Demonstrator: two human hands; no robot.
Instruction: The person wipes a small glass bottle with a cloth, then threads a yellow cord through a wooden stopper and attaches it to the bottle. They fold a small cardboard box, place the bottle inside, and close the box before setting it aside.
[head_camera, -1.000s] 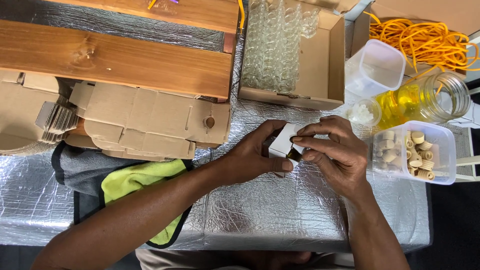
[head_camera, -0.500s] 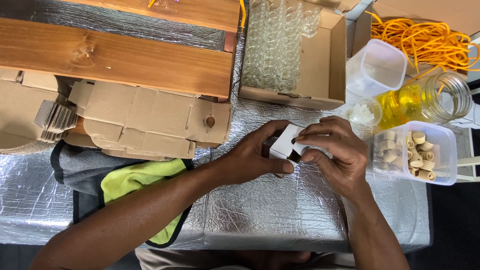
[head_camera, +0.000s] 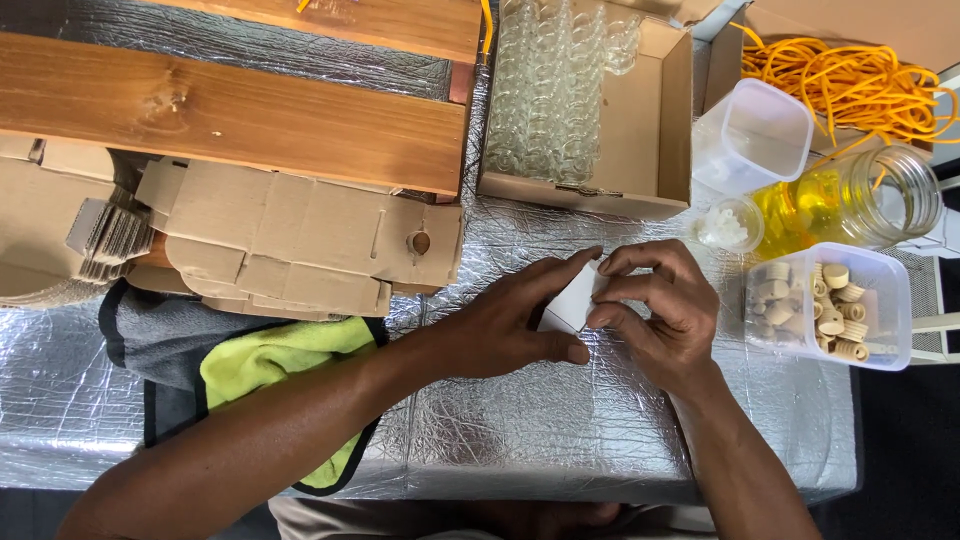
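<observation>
1. Since a second earlier, the small white box (head_camera: 572, 297) had tilted up between both hands, its dark end no longer showing; the handling seemed still underway.
2. The left hand (head_camera: 510, 325) pinched its near side with fingers narrow, while the right hand (head_camera: 655, 310) curled closed over its far edge.
3. It sat above the silver foil table cover (head_camera: 520, 440), beside the tub of corks (head_camera: 830, 305), looking flat, pale and plain.

I counted two hands — my left hand (head_camera: 510, 325), my right hand (head_camera: 660, 315) — one small white box (head_camera: 575, 298), two wooden planks (head_camera: 230, 110).
</observation>
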